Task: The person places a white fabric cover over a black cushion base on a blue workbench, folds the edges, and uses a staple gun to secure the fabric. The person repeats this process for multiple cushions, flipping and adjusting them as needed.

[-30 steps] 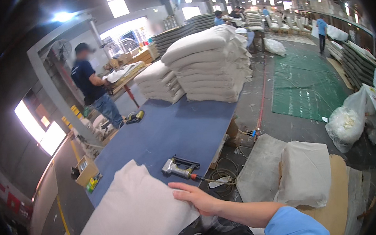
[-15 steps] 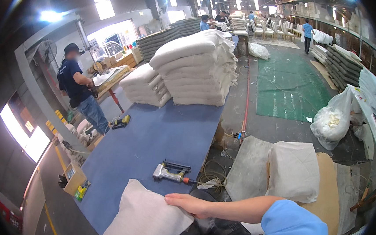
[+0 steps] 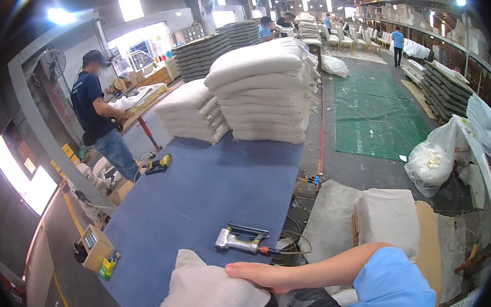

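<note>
A white fabric-covered cushion lies at the near edge of the blue-topped table, its lower part cut off by the picture's edge. My right hand grips its right side near the upper corner, with some of the fingers hidden. My left hand does not show. Just beyond the right hand, a silver and black staple gun rests on its side, an air hose joined to its handle. Toward the far end stand a tall stack of white cushions and a lower stack.
A second, yellow and black staple gun lies at the table's left edge, and a small wooden box nearer. A co-worker stands beyond the left side. White covered pieces and a plastic bag sit on the right.
The cushion and my right hand appear slightly lower and farther right in the picture, as the whole view has shifted a little. The hand keeps its hold on the cushion's edge.
</note>
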`<state>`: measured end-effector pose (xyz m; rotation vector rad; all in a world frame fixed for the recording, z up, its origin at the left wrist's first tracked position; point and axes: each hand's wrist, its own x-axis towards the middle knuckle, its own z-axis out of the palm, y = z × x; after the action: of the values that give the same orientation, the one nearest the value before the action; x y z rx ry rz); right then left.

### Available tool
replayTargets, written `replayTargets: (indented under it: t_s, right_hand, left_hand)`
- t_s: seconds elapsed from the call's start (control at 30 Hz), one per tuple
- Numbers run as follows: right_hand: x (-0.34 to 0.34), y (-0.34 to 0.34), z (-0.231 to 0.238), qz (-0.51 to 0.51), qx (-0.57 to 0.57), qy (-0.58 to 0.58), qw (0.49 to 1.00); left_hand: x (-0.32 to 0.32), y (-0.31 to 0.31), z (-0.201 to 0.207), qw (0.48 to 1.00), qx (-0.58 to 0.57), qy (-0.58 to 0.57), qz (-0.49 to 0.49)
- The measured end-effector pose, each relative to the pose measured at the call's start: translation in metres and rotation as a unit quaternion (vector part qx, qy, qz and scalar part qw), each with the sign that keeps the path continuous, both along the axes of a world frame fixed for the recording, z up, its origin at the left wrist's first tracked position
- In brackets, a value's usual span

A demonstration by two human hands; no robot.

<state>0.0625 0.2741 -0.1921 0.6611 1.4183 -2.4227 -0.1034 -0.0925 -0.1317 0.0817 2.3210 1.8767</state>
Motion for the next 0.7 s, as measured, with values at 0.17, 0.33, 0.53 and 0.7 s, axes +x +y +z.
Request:
replayTargets:
  t_s: [0.17,0.33,0.53,0.7]
  right_hand:
    - [-0.051,0.015,0.015,0.061,-0.036,0.017,0.997]
    - [-0.117,0.039,0.061,0.165,0.037,-0.003,0.986]
    - [-0.189,0.072,0.089,0.256,0.073,0.003,0.964]
    - [-0.236,0.099,0.081,0.291,0.056,0.036,0.954]
  left_hand:
    - [-0.06,0.042,0.034,0.994,-0.038,0.077,-0.061]
    - [-0.107,0.083,0.073,0.98,-0.086,0.15,-0.1]
    - [-0.132,0.131,0.112,0.962,-0.136,0.208,-0.114]
    - [-0.136,0.165,0.131,0.951,-0.187,0.224,-0.098]
